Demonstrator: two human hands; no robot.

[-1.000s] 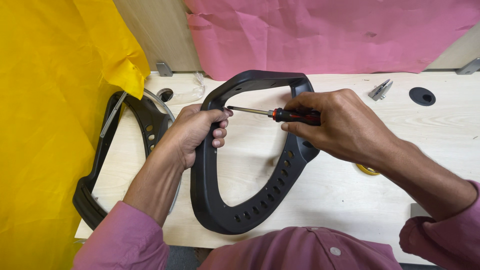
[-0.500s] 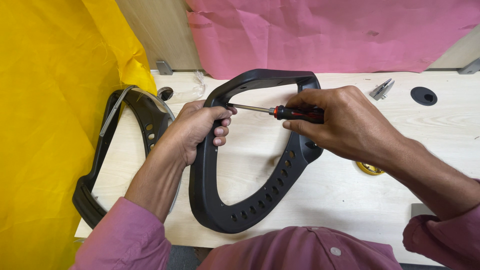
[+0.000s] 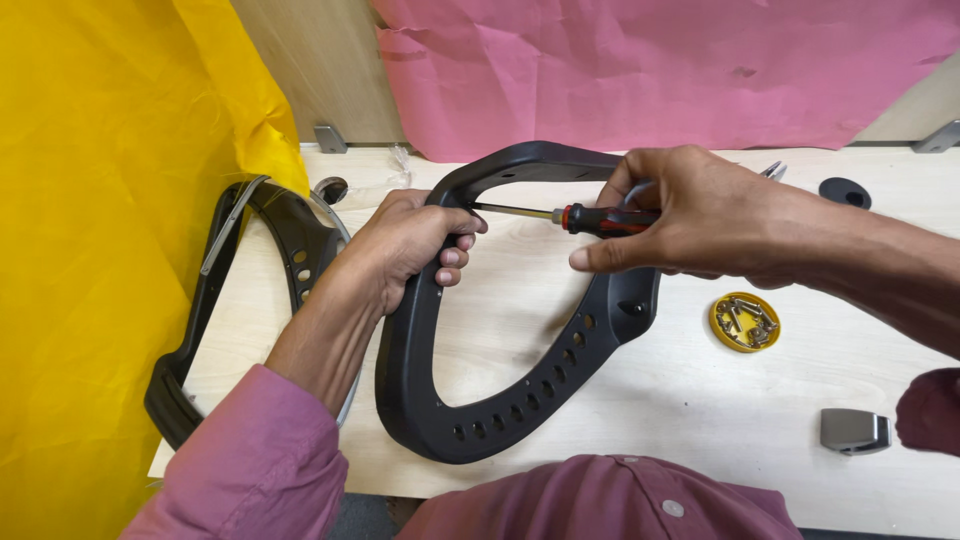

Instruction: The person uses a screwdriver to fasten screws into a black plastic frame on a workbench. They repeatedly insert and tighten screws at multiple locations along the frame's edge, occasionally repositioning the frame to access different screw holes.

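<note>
- The left hand is clenched around the left limb of a black plastic loop frame, near its upper bend, with the fingers curled over the inner edge.
- The right hand grips a screwdriver with a red and black handle; the metal shaft points leftward, its tip meeting the frame just beside the left hand's fingers.
- The frame lies flat on the pale wooden table, its perforated lower curve toward the person's body, below both hands.
- To the left of the left hand, a second black frame lies partly over yellow sheeting.
- Below the right hand sits a small yellow dish of screws; further down, a grey metal piece.
- Beyond both hands hangs pink paper.
</note>
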